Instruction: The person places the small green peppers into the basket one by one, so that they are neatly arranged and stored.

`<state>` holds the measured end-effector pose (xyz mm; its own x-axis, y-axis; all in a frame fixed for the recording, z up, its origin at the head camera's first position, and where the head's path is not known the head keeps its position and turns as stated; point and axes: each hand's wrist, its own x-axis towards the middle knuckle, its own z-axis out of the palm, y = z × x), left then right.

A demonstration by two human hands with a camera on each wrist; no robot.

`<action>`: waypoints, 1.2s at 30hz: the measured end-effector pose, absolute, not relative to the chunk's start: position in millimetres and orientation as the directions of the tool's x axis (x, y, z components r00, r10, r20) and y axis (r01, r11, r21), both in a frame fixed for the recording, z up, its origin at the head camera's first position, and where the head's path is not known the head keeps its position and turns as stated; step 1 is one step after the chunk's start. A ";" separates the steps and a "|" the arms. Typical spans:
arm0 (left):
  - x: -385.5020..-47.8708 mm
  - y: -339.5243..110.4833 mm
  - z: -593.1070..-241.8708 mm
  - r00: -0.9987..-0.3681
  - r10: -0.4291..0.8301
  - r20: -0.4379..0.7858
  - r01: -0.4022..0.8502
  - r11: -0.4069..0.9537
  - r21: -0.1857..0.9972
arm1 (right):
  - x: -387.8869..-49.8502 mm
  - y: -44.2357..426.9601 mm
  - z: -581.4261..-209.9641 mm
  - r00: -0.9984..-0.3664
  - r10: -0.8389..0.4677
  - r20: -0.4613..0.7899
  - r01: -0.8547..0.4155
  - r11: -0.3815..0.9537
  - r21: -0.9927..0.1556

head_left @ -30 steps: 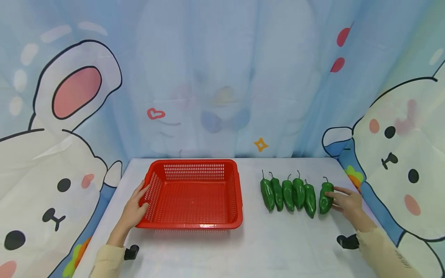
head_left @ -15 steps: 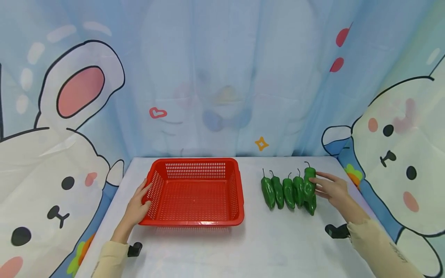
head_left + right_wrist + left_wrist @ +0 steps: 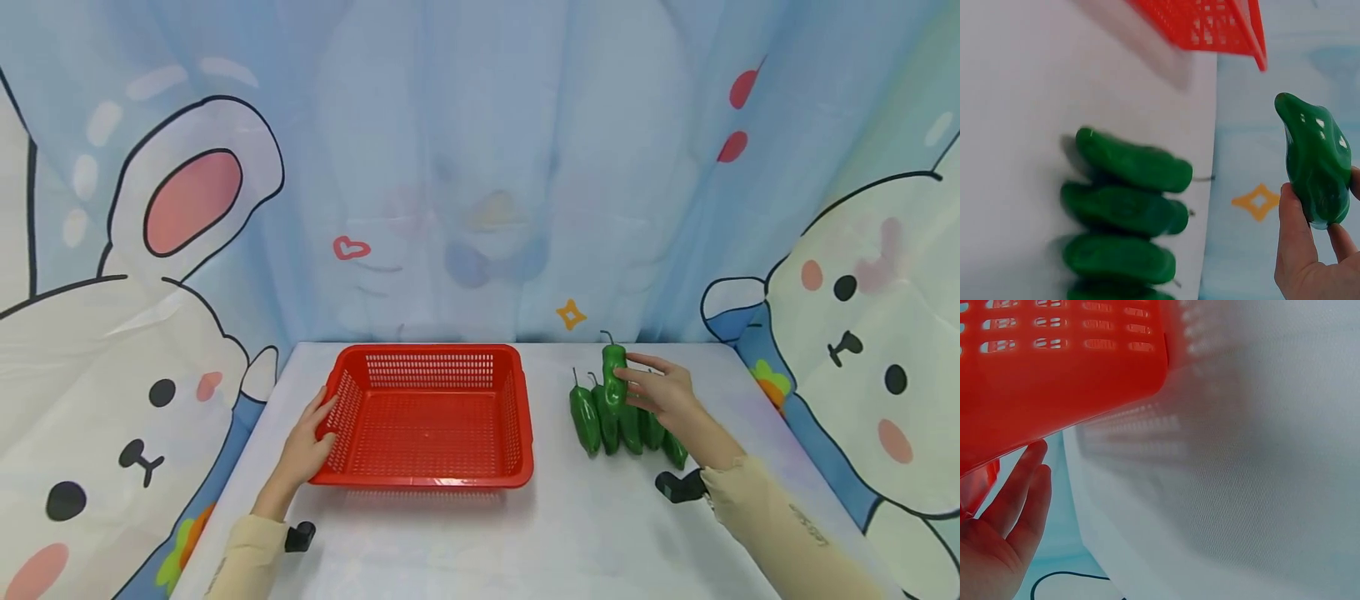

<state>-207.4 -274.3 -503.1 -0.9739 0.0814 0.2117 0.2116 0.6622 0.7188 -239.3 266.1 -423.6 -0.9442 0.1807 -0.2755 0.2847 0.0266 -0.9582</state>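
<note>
In the head view my right hand (image 3: 663, 393) holds a glossy green chili pepper (image 3: 614, 375) by its side, stem up, raised over the row of other peppers. The right wrist view shows this pepper (image 3: 1318, 162) pinched between fingers and thumb, in front of the backdrop. Several more green chili peppers (image 3: 584, 419) lie side by side on the table, partly covered by the held one and the hand. My left hand (image 3: 306, 442) grips the left rim of a red plastic basket (image 3: 420, 482). Two of its fingers (image 3: 1034, 509) lie straight along the outside of the basket wall.
A white cloth covers the table (image 3: 480, 550). Behind it hangs a light blue curtain (image 3: 420, 208) with cartoon animals. The basket stands left of the peppers, with a gap of bare cloth between them. A black wrist device (image 3: 681, 487) sits by the right cuff.
The right hand has lifted the rightmost pepper from the table and carried it left, above the other peppers. The left hand stays at the basket's rim. The head view has shifted slightly.
</note>
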 end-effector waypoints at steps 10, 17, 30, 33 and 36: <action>-219.3 -273.5 -497.8 -0.971 0.102 0.216 0.228 0.662 0.714 | -251.8 222.2 -413.0 -0.954 0.151 -0.260 0.265 0.008 -0.964; -222.8 -272.2 -497.4 -0.968 0.119 0.220 0.242 0.664 0.707 | -263.7 171.2 -409.2 -0.970 0.112 -0.215 0.218 0.017 -0.976; -219.0 -271.5 -500.1 -0.973 0.107 0.205 0.223 0.660 0.717 | -267.8 81.7 -417.3 -0.976 0.060 -0.208 0.203 -0.074 -0.976; -213.3 -274.5 -503.7 -0.975 0.095 0.200 0.212 0.667 0.715 | -264.6 54.4 -422.8 -0.978 0.029 -0.209 0.204 -0.106 -0.973; -209.7 -275.1 -505.6 -0.973 0.083 0.214 0.215 0.660 0.720 | -262.2 30.8 -426.1 -0.978 0.003 -0.207 0.205 -0.124 -0.971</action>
